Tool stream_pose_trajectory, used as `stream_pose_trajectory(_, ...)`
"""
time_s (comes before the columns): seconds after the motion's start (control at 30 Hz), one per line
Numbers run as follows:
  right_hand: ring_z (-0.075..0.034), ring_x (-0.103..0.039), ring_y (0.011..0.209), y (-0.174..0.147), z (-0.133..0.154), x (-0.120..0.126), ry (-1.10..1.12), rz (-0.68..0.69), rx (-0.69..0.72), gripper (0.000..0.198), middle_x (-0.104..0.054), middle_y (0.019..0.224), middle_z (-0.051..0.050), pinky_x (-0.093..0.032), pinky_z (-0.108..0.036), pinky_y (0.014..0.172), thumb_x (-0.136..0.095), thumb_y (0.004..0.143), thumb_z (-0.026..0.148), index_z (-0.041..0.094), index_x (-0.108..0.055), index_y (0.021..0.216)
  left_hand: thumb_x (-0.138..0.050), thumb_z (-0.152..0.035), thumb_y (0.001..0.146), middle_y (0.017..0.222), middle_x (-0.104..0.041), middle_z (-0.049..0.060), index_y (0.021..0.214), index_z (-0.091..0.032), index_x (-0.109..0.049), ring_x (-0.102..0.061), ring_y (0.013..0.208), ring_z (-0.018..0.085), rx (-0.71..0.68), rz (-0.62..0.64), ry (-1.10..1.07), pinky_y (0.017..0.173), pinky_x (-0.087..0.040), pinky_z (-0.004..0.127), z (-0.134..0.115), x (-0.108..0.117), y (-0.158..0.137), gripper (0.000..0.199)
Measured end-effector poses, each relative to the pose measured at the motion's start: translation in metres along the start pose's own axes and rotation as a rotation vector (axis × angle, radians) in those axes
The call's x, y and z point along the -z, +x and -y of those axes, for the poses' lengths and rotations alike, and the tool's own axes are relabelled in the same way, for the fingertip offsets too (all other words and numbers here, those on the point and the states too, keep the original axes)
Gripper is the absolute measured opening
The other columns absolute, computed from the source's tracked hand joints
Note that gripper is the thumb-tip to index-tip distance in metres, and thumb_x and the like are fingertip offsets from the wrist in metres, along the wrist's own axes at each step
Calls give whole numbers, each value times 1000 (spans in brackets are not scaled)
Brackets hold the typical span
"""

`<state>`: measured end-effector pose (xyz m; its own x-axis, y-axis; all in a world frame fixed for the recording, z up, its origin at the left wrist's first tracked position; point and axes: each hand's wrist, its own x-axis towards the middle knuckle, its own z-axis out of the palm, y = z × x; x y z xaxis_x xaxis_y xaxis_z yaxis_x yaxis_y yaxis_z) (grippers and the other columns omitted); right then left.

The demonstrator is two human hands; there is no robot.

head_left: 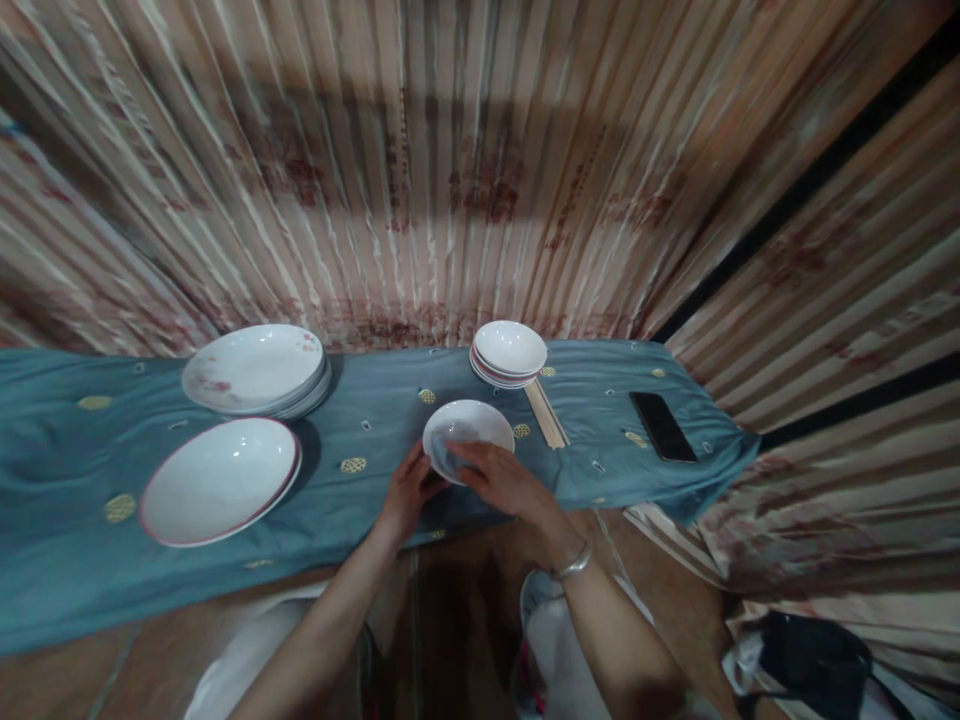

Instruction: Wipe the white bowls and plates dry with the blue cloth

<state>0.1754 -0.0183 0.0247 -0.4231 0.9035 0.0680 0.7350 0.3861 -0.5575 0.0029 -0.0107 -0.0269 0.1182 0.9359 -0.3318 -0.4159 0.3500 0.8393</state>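
A small white bowl (469, 412) stands near the front edge of the cloth-covered table, tilted slightly. My left hand (411, 487) is closed around its near left side, fingers against the outer wall. Over the bowl's near rim reaches my right hand (504, 476), a bracelet on its wrist, with the fingers bent down into the bowl. Under those fingers lies a bluish grey patch (445, 456); I cannot tell if it is a cloth or a shadow. Just behind stands a stack of small white bowls (511, 348), with wooden chopsticks (546, 415) beside it.
At the left are a stack of flowered oval plates (255, 368) and large pink-rimmed dishes (221, 482). A black phone (663, 427) lies at the right. The blue tablecloth (360, 510) hangs over the front edge. Pleated curtains (420, 200) close off the back and right.
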Motion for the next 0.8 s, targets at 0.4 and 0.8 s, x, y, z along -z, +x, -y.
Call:
stream_pose_trajectory(0.4, -22, -44, 137, 37, 8, -23, 23, -103, 56, 49, -47, 147, -14, -40, -42, 114, -41, 93, 9, 16, -48, 142, -70, -41, 79, 149, -50, 8, 136, -28, -55, -51, 131, 31, 37, 52, -44, 91, -58, 43, 10, 10, 10, 60)
stream_pose_trajectory(0.8, -31, -48, 126, 36, -1, -7, -467, -145, -272, 42, -43, 149, -18, -45, -46, 99, -39, 94, 12, 14, -56, 132, -71, -42, 77, 140, -56, 12, 136, -23, -53, -55, 125, 33, -21, 70, 44, 85, -61, 45, 0, 3, 2, 64)
